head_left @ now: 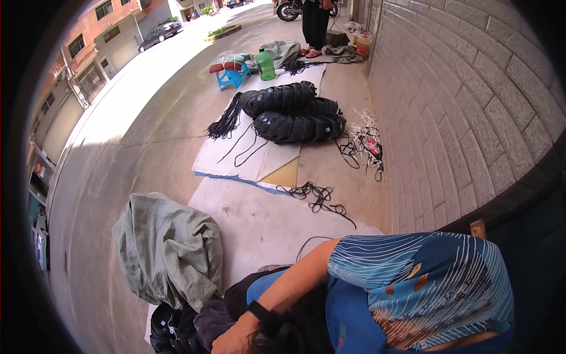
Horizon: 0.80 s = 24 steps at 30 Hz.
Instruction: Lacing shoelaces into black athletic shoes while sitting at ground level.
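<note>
My right hand is at the lower edge, with a dark watch-like band on its wrist. Its fingers are cut off by the edge, so their grip is hidden. It lies against a dark, purplish-grey cloth. Just left of that is a shiny black bundle. The arm comes in from the right, out of a blue patterned sleeve, over a blue apron. My left hand does not show.
A grey-green cloth heap stands at the left. Ahead, black wrapped bundles lie on white sheeting, near loose black cords and tangled white cords. Farther off are a blue stool, a green bottle and a standing person. A brick wall runs along the right.
</note>
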Each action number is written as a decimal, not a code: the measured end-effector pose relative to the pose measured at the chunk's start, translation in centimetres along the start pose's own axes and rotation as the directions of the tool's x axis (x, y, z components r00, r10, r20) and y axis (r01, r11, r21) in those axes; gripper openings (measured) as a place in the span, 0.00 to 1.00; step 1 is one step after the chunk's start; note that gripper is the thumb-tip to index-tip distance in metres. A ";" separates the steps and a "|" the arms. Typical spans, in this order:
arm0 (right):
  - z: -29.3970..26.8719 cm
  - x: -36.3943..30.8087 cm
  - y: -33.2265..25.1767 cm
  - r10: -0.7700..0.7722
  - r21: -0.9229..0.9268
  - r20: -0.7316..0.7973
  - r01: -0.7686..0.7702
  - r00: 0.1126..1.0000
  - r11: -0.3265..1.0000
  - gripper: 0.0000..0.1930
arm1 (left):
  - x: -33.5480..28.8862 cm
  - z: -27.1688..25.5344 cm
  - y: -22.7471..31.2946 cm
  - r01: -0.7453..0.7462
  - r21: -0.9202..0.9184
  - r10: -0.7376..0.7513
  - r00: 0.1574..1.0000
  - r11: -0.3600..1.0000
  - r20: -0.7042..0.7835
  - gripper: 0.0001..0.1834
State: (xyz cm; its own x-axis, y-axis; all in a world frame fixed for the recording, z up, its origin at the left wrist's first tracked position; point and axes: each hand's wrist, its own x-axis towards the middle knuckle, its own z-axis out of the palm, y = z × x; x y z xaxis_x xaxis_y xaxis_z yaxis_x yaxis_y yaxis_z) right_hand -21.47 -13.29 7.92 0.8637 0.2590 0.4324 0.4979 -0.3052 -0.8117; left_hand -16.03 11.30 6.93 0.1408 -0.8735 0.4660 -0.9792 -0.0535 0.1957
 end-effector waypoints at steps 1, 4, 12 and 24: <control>-0.3 0.0 0.4 -0.042 0.111 0.063 0.035 0.997 0.993 0.10 | -0.5 0.1 0.1 0.104 -0.001 -0.104 0.995 0.995 0.002 0.15; -2.1 -0.6 0.2 -0.105 0.272 0.168 0.056 0.980 0.961 0.13 | -2.1 0.1 -0.1 0.382 -0.008 -0.381 0.924 0.924 0.012 0.14; -3.8 -0.9 0.1 -0.083 0.176 0.161 0.054 0.984 0.983 0.15 | -2.6 0.4 2.0 0.803 -0.274 -0.800 0.580 0.530 0.154 0.14; -0.4 -1.2 -0.6 0.144 0.092 0.057 -0.148 0.988 0.985 0.14 | 3.2 1.5 4.6 0.700 -0.686 -0.799 0.521 0.199 0.300 0.15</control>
State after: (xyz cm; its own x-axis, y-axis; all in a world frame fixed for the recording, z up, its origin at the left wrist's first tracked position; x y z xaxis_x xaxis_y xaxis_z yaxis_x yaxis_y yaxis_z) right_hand -22.73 -13.75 8.01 0.9203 0.2645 0.2883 0.3549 -0.2546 -0.8995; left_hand -20.34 7.59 8.05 0.8120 -0.5578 -0.1721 0.0037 -0.2899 0.9571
